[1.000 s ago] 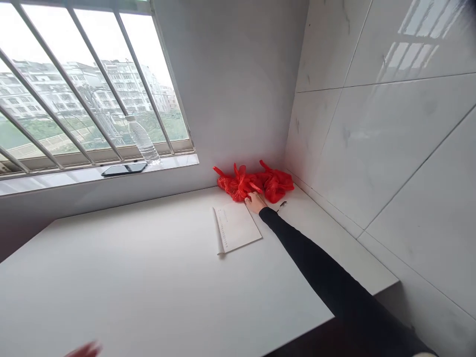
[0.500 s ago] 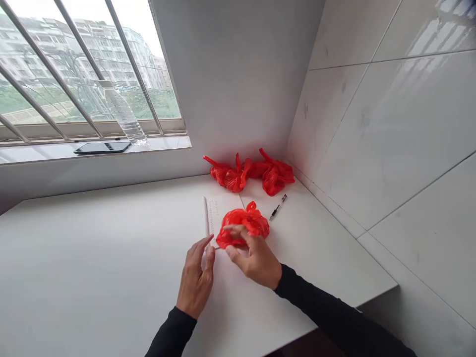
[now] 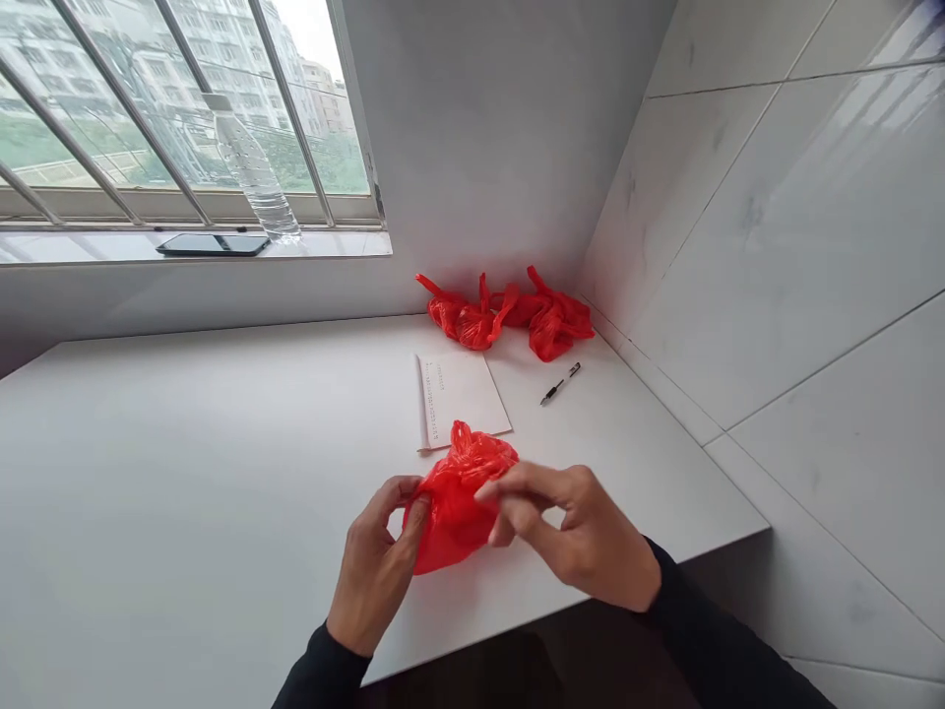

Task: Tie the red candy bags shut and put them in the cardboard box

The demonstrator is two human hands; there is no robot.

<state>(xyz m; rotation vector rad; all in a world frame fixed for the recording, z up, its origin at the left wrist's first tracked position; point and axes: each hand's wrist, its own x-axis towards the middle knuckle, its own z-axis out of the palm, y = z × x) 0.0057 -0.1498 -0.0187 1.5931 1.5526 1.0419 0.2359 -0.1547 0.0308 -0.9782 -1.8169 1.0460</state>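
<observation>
The plastic bag was translucent red, the bags behind red too. The surface was white, the booklet white with dark marks, seemingly print. The pen was black and clear, the sleeves black, the tiles grey-veined white.

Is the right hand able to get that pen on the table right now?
Probably yes: the pen lies on the white table beyond the right hand, and nothing seems to block the way, though that hand is at the nearest red plastic bag.
</observation>
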